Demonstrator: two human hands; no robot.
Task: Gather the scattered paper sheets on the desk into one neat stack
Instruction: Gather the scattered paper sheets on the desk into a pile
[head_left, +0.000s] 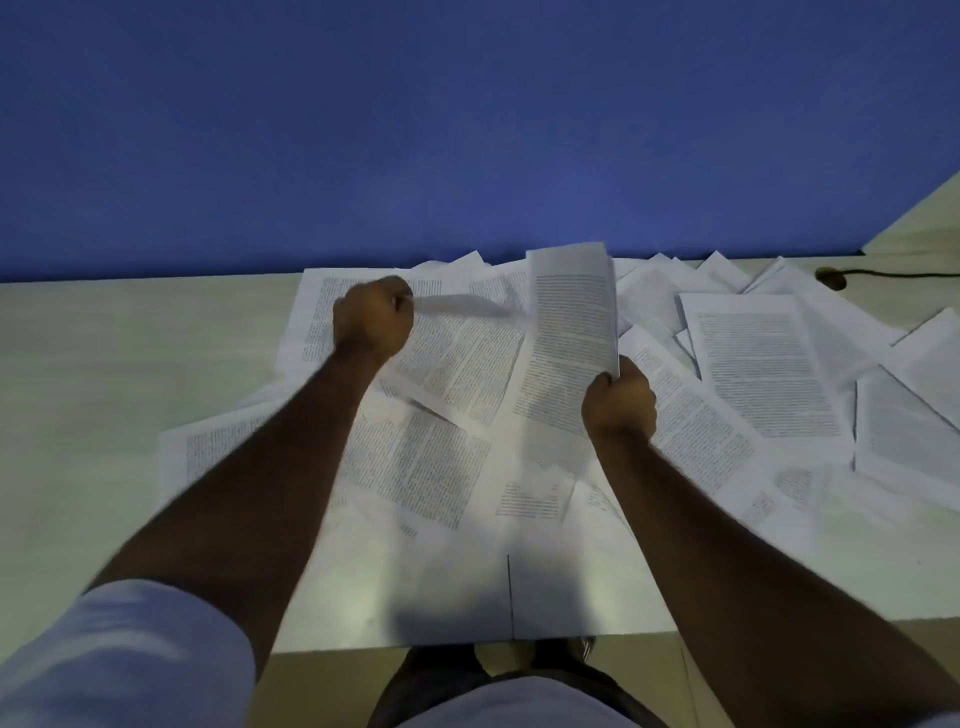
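White printed paper everywhere, basically. The scattered sheets of white printed paper (769, 374) cover most of the pale cream desk (104, 395), overlapping at all angles from the middle out to the right edge, with a blue wall (415, 130) behind.

The right hand (619, 402) has its fingers wrapped tight around the bottom edge of a held bunch of printed pages (571, 322), which stands nearly upright above the mess. Can't tell how many pages are in it. The left hand (371, 319) is curled into a fist further back, pinching the end of a blurred single white sheet (462, 307) that stretches across toward the held bunch. It's smeared enough that I can't say whether it's touching the bunch yet.

My guess is the stack's barely started; most pages are lying loose on the desk.

What could go wrong: that sheet is held by one corner only, so it could fold or slip in crooked, and then the edges won't line up. The upright bunch is gripped at the bottom alone, so the top could flop over and fan out. Also, dragging pages across the pile could shove others off the near edge.
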